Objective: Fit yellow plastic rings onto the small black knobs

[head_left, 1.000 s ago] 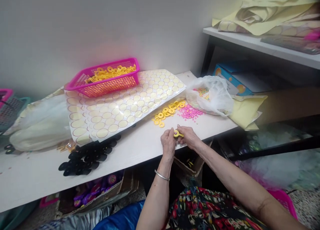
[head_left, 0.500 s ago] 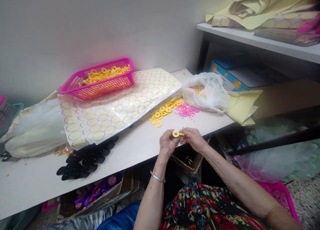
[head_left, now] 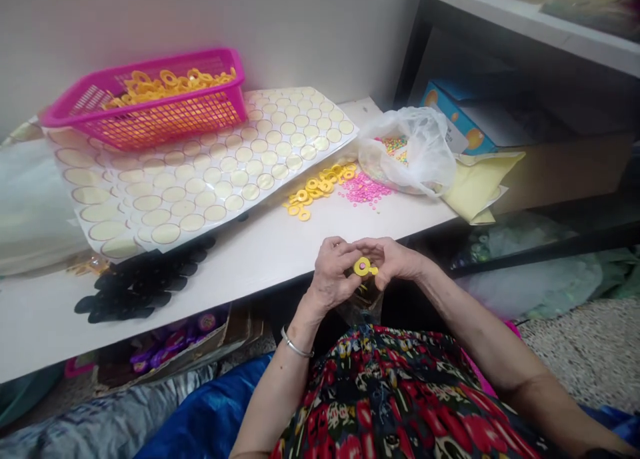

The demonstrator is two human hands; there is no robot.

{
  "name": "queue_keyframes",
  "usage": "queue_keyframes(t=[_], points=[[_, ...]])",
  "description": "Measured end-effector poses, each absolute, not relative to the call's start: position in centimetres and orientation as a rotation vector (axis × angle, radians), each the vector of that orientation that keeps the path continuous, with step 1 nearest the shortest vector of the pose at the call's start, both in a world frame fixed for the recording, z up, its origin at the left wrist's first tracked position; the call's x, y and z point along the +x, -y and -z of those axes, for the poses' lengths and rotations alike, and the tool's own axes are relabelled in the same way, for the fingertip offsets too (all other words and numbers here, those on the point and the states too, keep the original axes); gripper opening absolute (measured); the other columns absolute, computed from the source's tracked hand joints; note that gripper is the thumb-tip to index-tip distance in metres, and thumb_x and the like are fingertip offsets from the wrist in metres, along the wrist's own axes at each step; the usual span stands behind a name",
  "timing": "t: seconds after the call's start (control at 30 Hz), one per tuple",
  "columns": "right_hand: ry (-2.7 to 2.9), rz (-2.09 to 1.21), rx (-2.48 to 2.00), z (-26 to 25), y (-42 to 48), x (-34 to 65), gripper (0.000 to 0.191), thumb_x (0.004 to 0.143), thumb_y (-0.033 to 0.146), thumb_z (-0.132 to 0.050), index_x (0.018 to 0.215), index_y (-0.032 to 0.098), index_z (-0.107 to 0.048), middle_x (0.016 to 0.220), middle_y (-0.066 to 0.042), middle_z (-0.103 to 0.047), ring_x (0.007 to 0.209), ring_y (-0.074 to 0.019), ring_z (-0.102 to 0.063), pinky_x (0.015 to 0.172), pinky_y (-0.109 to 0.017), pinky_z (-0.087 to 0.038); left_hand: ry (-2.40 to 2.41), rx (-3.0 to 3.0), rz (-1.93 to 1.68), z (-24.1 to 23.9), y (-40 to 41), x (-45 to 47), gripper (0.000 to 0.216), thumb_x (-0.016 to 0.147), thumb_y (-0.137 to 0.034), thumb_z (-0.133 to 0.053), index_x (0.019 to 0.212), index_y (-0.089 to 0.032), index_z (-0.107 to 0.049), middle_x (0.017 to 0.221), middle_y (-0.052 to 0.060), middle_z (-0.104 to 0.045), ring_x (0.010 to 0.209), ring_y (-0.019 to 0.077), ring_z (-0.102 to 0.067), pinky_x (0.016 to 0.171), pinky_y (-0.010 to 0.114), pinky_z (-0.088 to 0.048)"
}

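Note:
A small yellow ring piece with a short stem and a pink centre (head_left: 363,266) is held between my two hands above the table's front edge. My left hand (head_left: 334,272) pinches the ring's left rim between thumb and fingers, and a silver bangle sits on that wrist. At the stem end, my right hand (head_left: 397,262) is curled with its thumb beside the tip; its fingertips are partly hidden. Beyond my hands lie a pile of similar yellow ring pieces (head_left: 320,187) and a scatter of small pink beads (head_left: 367,190).
A pink basket (head_left: 165,122) of yellow pieces stands on sheets of round stickers (head_left: 220,179). Black pieces (head_left: 135,286) lie at the left. A white plastic bag (head_left: 425,152) holds coloured beads. Below my hands is an open box (head_left: 367,296); a carton of purple items (head_left: 175,346) sits under the table.
The view has tilted down and shifted. My hands have drawn closer together around the yellow ring piece, and my right fingers now curl over behind it.

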State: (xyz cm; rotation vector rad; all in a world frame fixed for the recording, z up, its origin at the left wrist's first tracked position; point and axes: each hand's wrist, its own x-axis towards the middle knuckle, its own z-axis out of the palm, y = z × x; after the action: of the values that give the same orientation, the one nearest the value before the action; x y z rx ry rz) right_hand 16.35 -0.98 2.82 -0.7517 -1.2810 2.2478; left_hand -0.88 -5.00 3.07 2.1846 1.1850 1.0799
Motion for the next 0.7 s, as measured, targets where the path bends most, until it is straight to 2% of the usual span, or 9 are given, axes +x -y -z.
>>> queue_keyframes(t=[0.17,0.33,0.5,0.6,0.7], points=[[1.442,-2.177,-0.837,-3.6,1.6,15.9,0.061,0.040,0.014,-0.080,0.098,0.014,-0.059,0.087,0.000,-0.063,0.082,-0.0150,-0.058,0.068,-0.024,-0.046,-1.134,2.254,-1.084,-2.5,5.9,0.1,0.011,0.073,-0.027,-0.059,0.078,-0.021,-0.067,0.081,0.005,-0.065,0.084,0.0196,-0.052,0.085,0.039,-0.038],[1.398,-2.117,-0.872,-3.8,2.3,15.7,0.057,0.041,0.015,-0.080,0.095,0.013,-0.062,0.081,0.002,-0.062,0.076,-0.0139,-0.057,0.066,-0.024,-0.045,-1.110,2.247,-1.195,-2.1,6.2,0.4,0.009,0.073,-0.026,-0.059,0.077,-0.020,-0.065,0.078,0.005,-0.065,0.082,0.0182,-0.053,0.085,0.037,-0.038],[1.288,-2.008,-0.928,-3.1,3.4,15.0,0.045,0.045,0.017,-0.079,0.087,0.012,-0.064,0.073,0.002,-0.062,0.069,-0.0118,-0.056,0.063,-0.023,-0.042,-1.121,2.180,-1.142,-1.3,6.4,0.3,0.013,0.077,-0.028,-0.055,0.073,-0.022,-0.065,0.073,0.003,-0.064,0.076,0.0164,-0.053,0.086,0.037,-0.037],[1.257,-1.931,-0.992,-2.9,4.3,14.7,0.045,0.048,0.018,-0.078,0.090,0.014,-0.065,0.078,0.001,-0.064,0.071,-0.0124,-0.057,0.066,-0.024,-0.043,-1.097,2.069,-1.149,-1.0,6.7,-0.1,0.013,0.076,-0.031,-0.058,0.077,-0.022,-0.066,0.074,0.003,-0.065,0.077,0.0172,-0.052,0.085,0.037,-0.037],[1.256,-1.973,-0.968,-3.1,5.1,14.8,0.053,0.048,0.017,-0.077,0.099,0.015,-0.063,0.087,-0.001,-0.064,0.079,-0.0140,-0.058,0.070,-0.025,-0.043,-1.080,1.937,-1.196,-1.0,7.0,-0.4,0.018,0.069,-0.035,-0.066,0.079,-0.020,-0.068,0.077,0.005,-0.064,0.085,0.0203,-0.047,0.081,0.037,-0.039]])
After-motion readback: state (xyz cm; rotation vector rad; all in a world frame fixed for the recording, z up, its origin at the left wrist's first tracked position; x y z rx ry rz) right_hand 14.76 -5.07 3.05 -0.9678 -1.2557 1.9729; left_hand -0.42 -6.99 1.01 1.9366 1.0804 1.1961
